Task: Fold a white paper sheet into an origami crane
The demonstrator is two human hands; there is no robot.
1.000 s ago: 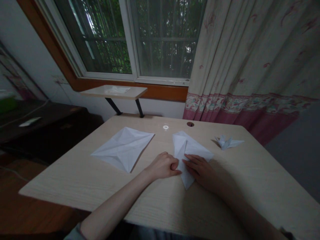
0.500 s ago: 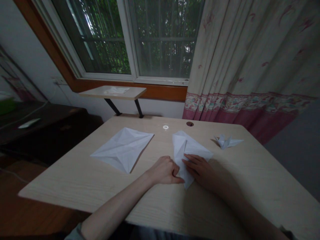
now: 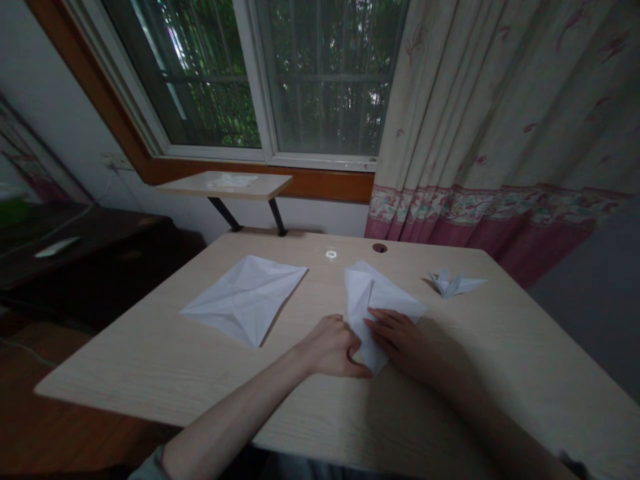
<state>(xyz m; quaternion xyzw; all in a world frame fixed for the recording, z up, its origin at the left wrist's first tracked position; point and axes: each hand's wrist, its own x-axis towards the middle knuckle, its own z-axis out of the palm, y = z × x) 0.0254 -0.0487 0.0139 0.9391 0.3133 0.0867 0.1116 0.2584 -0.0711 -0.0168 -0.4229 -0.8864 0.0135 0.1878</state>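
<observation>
A partly folded white paper (image 3: 377,297) lies on the light wooden table (image 3: 310,407) in front of me. My left hand (image 3: 333,348) is curled into a loose fist, its thumb and knuckles pressing along the paper's left folded edge near its lower tip. My right hand (image 3: 400,337) lies flat on the paper's right side with fingers stretched out, pinning it down. The lower part of the paper is hidden under both hands.
A creased, unfolded white sheet (image 3: 245,297) lies to the left. A small finished folded paper figure (image 3: 455,283) sits at the far right. A cable hole (image 3: 380,248) is near the table's back edge. A small shelf (image 3: 225,183), window and curtain (image 3: 500,120) stand behind.
My left hand has slid down and toward me along the paper's left edge, toward its lower tip. My right hand has stayed in place on the paper.
</observation>
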